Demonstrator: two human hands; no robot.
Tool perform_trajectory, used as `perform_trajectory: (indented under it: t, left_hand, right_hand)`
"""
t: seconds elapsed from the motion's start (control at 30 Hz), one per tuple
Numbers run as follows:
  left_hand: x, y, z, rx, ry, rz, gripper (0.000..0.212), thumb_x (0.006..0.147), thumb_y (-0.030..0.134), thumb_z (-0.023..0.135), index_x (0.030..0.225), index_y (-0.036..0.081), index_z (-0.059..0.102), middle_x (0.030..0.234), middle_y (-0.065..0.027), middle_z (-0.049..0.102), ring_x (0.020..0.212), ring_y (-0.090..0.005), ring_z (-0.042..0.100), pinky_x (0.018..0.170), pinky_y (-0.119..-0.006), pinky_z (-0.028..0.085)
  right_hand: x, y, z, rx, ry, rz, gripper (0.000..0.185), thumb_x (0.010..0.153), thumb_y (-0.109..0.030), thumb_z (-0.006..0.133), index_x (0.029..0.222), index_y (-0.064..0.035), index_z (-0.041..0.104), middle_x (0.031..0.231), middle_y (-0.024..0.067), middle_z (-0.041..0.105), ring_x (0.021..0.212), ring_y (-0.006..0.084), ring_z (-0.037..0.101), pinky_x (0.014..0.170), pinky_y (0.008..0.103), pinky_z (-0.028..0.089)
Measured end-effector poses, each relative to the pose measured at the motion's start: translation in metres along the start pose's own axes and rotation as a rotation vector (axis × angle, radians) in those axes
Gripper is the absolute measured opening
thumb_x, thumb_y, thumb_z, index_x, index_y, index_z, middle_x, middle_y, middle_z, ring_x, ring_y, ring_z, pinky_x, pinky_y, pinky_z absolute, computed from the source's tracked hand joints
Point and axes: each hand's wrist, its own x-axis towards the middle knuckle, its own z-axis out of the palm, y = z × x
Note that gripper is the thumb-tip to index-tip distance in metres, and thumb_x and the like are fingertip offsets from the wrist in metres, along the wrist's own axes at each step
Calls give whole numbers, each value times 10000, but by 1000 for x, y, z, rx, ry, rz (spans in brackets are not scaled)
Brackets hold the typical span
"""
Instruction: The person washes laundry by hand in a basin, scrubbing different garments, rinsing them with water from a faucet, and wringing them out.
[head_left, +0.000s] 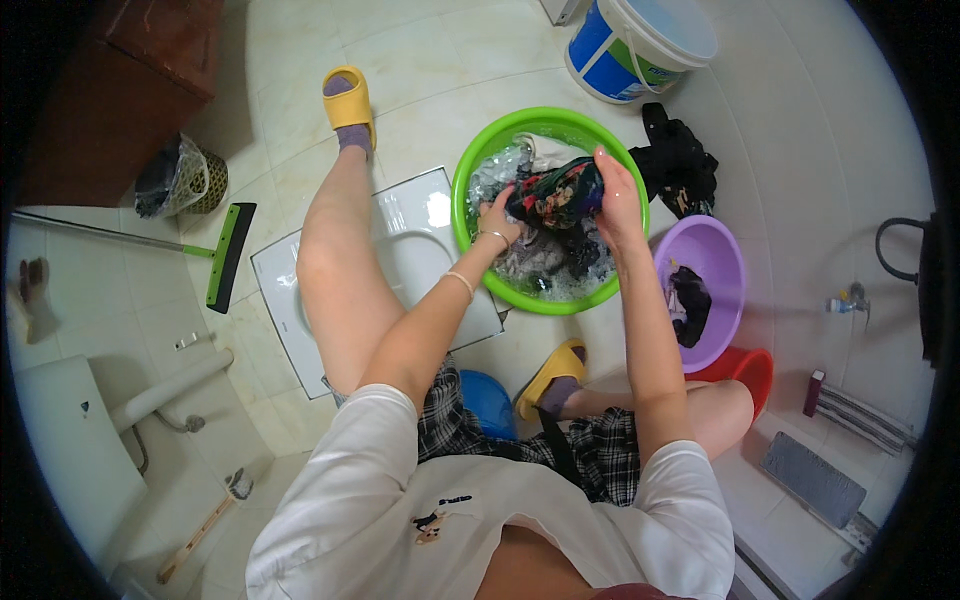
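A dark flower-patterned cloth (559, 195) is stretched between my two hands over a round green basin (551, 306). My left hand (499, 223) grips its near left end, with the fingers partly hidden by the fabric. On the right side, my right hand (616, 199) holds the other end, thumb uppermost. Soapy water (495, 176) fills the basin. In it lie a white garment (553, 152) and dark, wet clothes (555, 259), partly covered by the cloth and my hands.
Right of the basin are a black garment (675, 161) on the floor, a purple basin (720, 300) with dark cloth inside, and a red tub (757, 379). A lidded bucket (611, 56) stands beyond. A squat toilet (409, 202) and a green squeegee (227, 255) are at left.
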Motion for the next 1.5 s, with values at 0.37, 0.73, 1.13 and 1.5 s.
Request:
perform_trajectory:
  t: [0.37, 0.73, 1.13, 1.5]
  left_hand:
    - [39, -6, -31, -703, 173, -186, 242, 736, 159, 520, 889, -23, 477, 802, -144, 555, 733, -241, 540, 691, -341, 433]
    - [38, -36, 9, 431, -175, -142, 657, 699, 209, 613, 1214, 47, 239, 1051, -246, 462, 929, -407, 472, 831, -424, 380]
    - [75, -7, 14, 405, -463, -315, 486, 619, 273, 640, 1035, 38, 551, 1031, -191, 548, 959, -304, 534, 827, -341, 421]
    - [74, 21, -31, 394, 159, 39, 444, 631, 304, 659, 890, -45, 568, 783, -196, 584, 804, -333, 558, 728, -350, 447]
  right_hand:
    - [27, 25, -86, -737, -3, 147, 344, 833, -281, 485, 708, 25, 577, 627, 48, 574, 572, 130, 529, 543, 278, 418]
    - [42, 211, -78, -1561, -1, 93, 405, 734, -220, 569, 1000, 20, 380, 972, 225, 501, 776, 362, 561, 679, 427, 456]
    - [77, 249, -145, -1798, -280, 118, 465, 770, -205, 434, 1187, -6, 386, 1167, 211, 435, 1005, 335, 478, 880, 381, 367]
    - [65, 162, -106, -949, 112, -137, 417, 670, -237, 616, 939, 35, 448, 744, 224, 568, 727, 344, 568, 642, 378, 439]
